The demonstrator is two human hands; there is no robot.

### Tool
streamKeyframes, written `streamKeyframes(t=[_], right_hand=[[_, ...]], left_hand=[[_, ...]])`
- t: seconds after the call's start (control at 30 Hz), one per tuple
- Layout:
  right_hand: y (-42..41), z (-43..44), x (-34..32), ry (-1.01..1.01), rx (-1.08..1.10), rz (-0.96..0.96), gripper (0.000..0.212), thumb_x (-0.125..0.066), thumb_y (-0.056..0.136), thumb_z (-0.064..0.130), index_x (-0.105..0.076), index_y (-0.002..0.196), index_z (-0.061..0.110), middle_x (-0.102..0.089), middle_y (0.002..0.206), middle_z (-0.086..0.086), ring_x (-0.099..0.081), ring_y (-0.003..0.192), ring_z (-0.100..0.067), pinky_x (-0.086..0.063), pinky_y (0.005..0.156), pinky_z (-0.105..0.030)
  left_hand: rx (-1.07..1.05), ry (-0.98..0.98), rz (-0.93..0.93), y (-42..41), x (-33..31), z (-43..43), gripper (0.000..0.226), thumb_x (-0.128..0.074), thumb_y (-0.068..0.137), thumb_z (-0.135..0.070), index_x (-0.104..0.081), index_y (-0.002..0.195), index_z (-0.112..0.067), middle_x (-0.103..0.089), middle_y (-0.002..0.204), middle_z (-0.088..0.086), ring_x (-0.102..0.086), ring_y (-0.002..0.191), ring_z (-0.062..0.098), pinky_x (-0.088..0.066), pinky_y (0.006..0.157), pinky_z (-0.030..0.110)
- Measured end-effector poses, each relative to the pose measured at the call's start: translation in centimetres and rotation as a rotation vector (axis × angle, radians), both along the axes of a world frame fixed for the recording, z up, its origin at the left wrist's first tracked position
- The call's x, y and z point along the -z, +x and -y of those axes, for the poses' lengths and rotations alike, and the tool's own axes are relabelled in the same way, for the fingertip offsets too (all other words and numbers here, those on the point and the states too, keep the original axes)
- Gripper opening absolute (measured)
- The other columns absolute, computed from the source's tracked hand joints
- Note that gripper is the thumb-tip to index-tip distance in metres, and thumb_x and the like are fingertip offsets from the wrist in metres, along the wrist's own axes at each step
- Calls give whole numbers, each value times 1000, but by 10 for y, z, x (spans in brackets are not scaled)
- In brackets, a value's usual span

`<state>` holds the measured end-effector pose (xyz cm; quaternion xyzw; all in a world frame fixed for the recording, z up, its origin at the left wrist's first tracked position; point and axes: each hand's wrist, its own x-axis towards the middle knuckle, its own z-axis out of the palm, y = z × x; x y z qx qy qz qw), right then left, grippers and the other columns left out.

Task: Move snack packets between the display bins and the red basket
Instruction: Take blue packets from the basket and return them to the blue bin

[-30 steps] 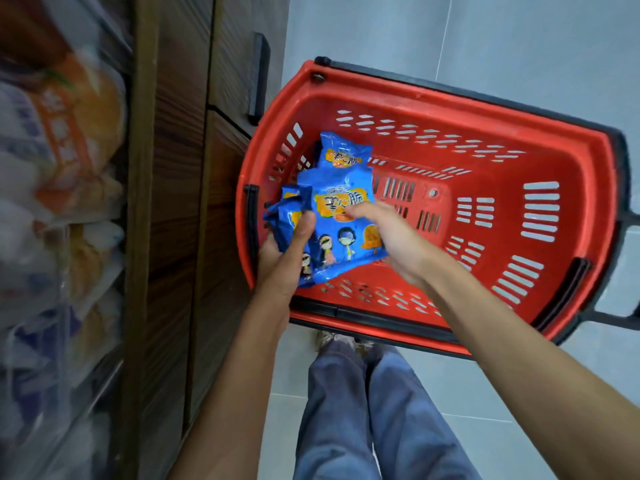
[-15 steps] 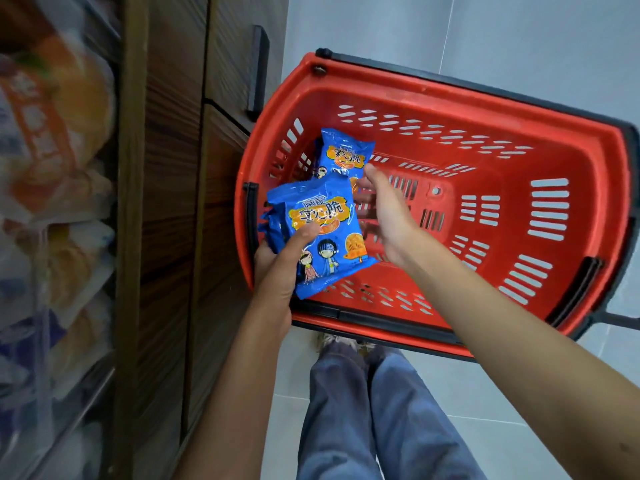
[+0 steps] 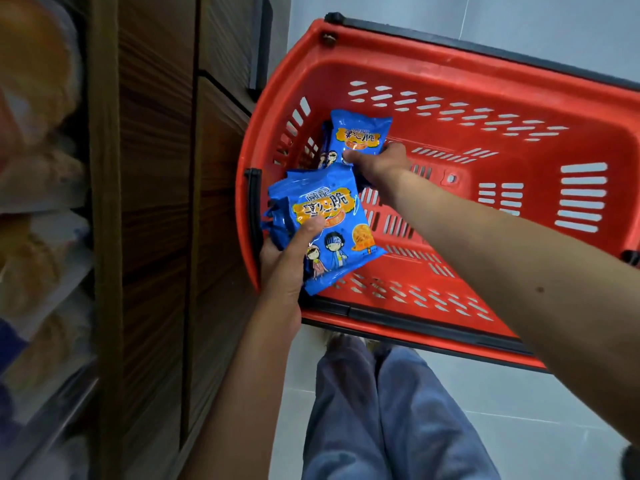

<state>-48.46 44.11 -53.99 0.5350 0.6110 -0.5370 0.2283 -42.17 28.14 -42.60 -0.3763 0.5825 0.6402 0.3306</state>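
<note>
The red basket stands on the floor in front of me, seen from above. My left hand grips a stack of blue snack packets over the basket's left end, thumb on the top packet. Deeper in the basket my right hand pinches the lower edge of another blue snack packet, which lies against the left wall. A further packet shows partly beneath it.
A dark wooden cabinet with a black handle stands left of the basket. Blurred display bins with orange and white packets fill the far left. Grey floor tiles and my jeans-clad legs lie below.
My right hand let go of the stack and reached further into the basket, taking hold of the packet lying there. My left hand kept the stack, lifting it slightly.
</note>
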Motion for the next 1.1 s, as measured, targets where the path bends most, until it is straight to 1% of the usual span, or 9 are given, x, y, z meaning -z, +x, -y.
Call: streamKeyframes(t=[0.2, 0.37, 0.57, 0.67, 0.73, 0.8, 0.93, 1.0, 1.1], right_hand=[[22, -8, -54, 8, 109, -41, 50, -75, 75, 15, -52, 119, 4, -64, 112, -12, -62, 93, -25, -54, 83, -39], [57, -14, -164, -123, 116, -150, 32, -70, 81, 15, -56, 109, 15, -66, 107, -3, -61, 95, -19, -51, 84, -41], [80, -22, -347, -192, 143, -344, 19, -67, 83, 14, -60, 98, 22, -70, 101, 0, -65, 99, -22, -51, 88, -42], [91, -24, -432, -203, 142, -455, 15, -65, 84, 14, -61, 95, 24, -70, 99, 0, -66, 92, -21, -53, 82, -39], [101, -22, -480, -183, 150, -542, 17, -64, 85, 11, -60, 96, 22, -69, 101, -4, -66, 93, -23, -53, 84, -40], [115, -17, -520, -149, 173, -624, 22, -63, 85, 7, -58, 106, 13, -68, 107, -11, -64, 101, -30, -51, 90, -44], [150, -6, -570, -178, 133, -695, 31, -62, 85, 5, -55, 115, 4, -65, 114, -17, -62, 106, -34, -49, 94, -46], [169, -1, -583, -230, 41, -707, 28, -60, 85, 2, -56, 113, 5, -65, 110, -15, -63, 101, -31, -50, 91, -42], [197, 6, -594, -307, -136, -713, 27, -60, 85, 1, -58, 112, 4, -66, 107, -12, -64, 93, -23, -52, 83, -31]], left_hand=[[-13, -12, 11, 0, -24, 0, 45, -70, 77, -20, -61, 121, -15, -72, 108, 7, -71, 92, 22, -58, 77, 33], [31, -4, -67, -11, -100, 4, 31, -71, 77, -19, -66, 107, -16, -75, 94, 4, -72, 80, 19, -58, 65, 28], [86, 62, -220, -23, -248, 1, 33, -72, 74, -17, -63, 106, -14, -75, 86, 0, -72, 71, 14, -57, 58, 25], [124, 68, -306, -17, -321, 8, 66, -82, 57, -24, -59, 118, -11, -73, 99, 5, -72, 81, 19, -58, 65, 30], [104, 61, -329, -7, -362, 17, 71, -84, 55, -23, -58, 119, -11, -72, 102, 6, -71, 85, 22, -58, 73, 36], [76, 73, -350, 7, -397, 28, 60, -82, 56, -21, -62, 112, -13, -74, 96, 4, -71, 82, 22, -57, 76, 39], [-23, 106, -407, 49, -451, 49, 37, -68, 72, -18, -62, 108, -11, -75, 84, 1, -72, 71, 18, -59, 60, 33], [-107, 105, -425, 75, -468, 58, 24, -61, 84, -12, -60, 108, -10, -75, 79, 1, -72, 66, 16, -57, 52, 29], [-217, 73, -442, 121, -486, 66, 25, -57, 88, -14, -58, 112, -11, -74, 77, 0, -71, 63, 15, -57, 49, 29]])
